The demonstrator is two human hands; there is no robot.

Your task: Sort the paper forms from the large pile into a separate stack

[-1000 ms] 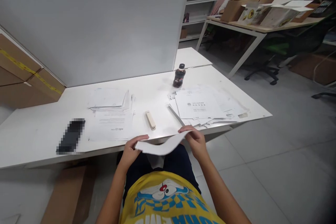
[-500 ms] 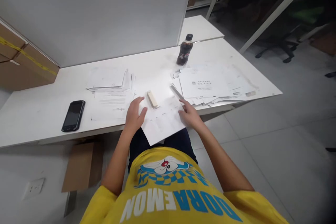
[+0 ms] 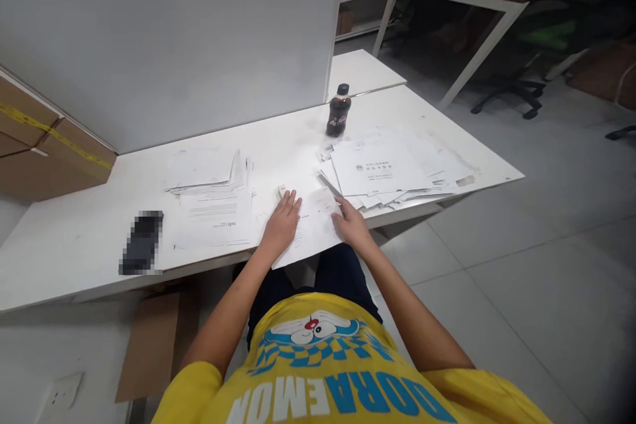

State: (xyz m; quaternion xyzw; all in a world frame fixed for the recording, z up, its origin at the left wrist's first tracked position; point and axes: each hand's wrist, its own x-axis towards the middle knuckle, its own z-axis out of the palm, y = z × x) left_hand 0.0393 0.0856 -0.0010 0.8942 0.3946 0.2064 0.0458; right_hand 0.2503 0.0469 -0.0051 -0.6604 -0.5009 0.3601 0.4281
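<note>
A printed sheet of paper [image 3: 311, 235] overhangs the front edge of the desk above my lap. My left hand [image 3: 283, 222] lies palm down over its left part, fingers stretched out and pointing away from me. Just beyond those fingers shows the end of a small cream-coloured block [image 3: 282, 191], possibly a stapler; the rest is hidden under the hand. At the sheet's right edge, my right hand [image 3: 349, 220] pinches the paper, thumb on top.
Left of my hands are a stack of papers [image 3: 203, 169] and a blurred-out phone [image 3: 142, 242]. A spread paper pile [image 3: 382, 169] and a dark cola bottle [image 3: 338, 112] stand to the right. Cardboard boxes [image 3: 59, 159] sit at far left, against a grey partition [image 3: 199, 40].
My left hand has moved from the sheet's left edge onto the sheet, partly covering the cream block. My right hand still holds the right edge. The camera view has shifted slightly.
</note>
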